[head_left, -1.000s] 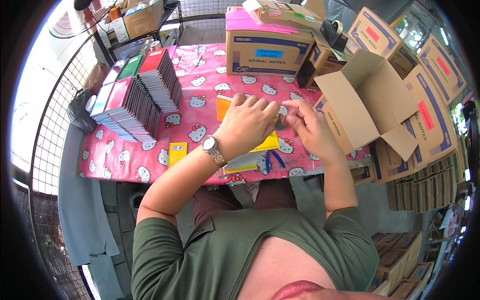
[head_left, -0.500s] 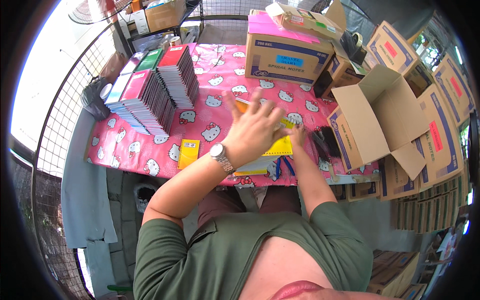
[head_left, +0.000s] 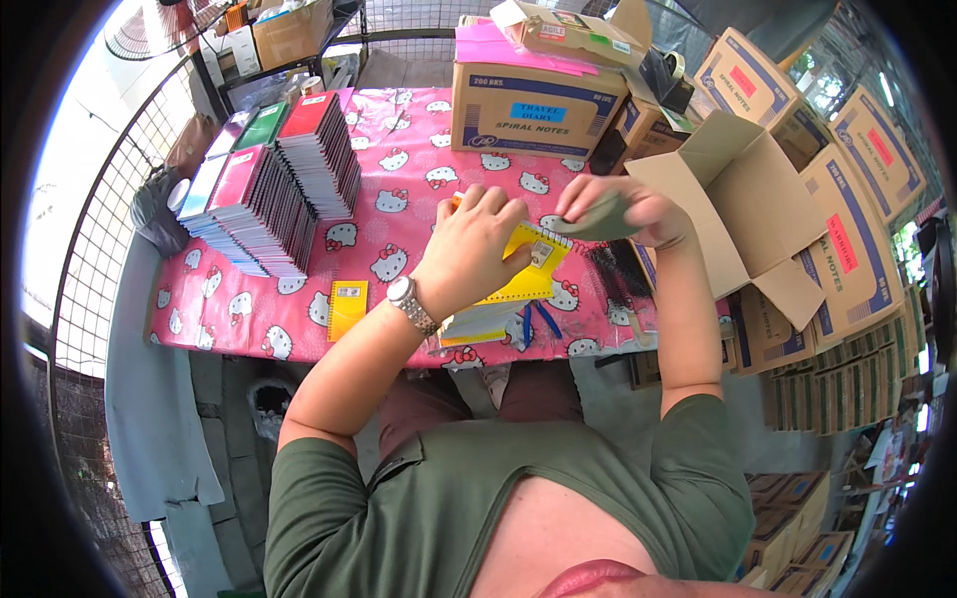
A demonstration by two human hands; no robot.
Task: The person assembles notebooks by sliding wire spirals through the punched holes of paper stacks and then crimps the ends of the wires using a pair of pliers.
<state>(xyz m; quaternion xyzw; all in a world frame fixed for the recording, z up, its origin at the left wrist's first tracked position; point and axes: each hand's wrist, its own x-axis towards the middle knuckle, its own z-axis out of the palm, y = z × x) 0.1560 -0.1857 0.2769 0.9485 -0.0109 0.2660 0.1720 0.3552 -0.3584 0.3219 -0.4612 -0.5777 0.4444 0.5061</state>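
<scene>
A yellow spiral notebook (head_left: pixel 539 261) tops a stack of notebooks (head_left: pixel 477 327) at the table's near edge. My left hand (head_left: pixel 471 244), with a watch on its wrist, lies over this top notebook, fingers curled at its far side and thumb near its right part. To the right, my right hand (head_left: pixel 653 211) is raised and closed on a grey-green cloth (head_left: pixel 601 217), blurred by motion, beside the notebook's spiral edge. A blue-handled tool (head_left: pixel 547 319) lies right of the stack. Another yellow notebook (head_left: pixel 347 310) rests alone to the left.
Tall stacks of spiral notebooks (head_left: pixel 261 204) stand at the table's left. A closed carton (head_left: pixel 538 110) sits at the back, an open carton (head_left: pixel 733 204) at the right. Black wire-like pieces (head_left: pixel 623 281) lie near the open carton. More boxes (head_left: pixel 867 249) are piled beyond it.
My right hand has risen from beside the stack and swung right, now with the grey-green cloth in it. My left hand has come down onto the top notebook. The whole view has shifted slightly.
</scene>
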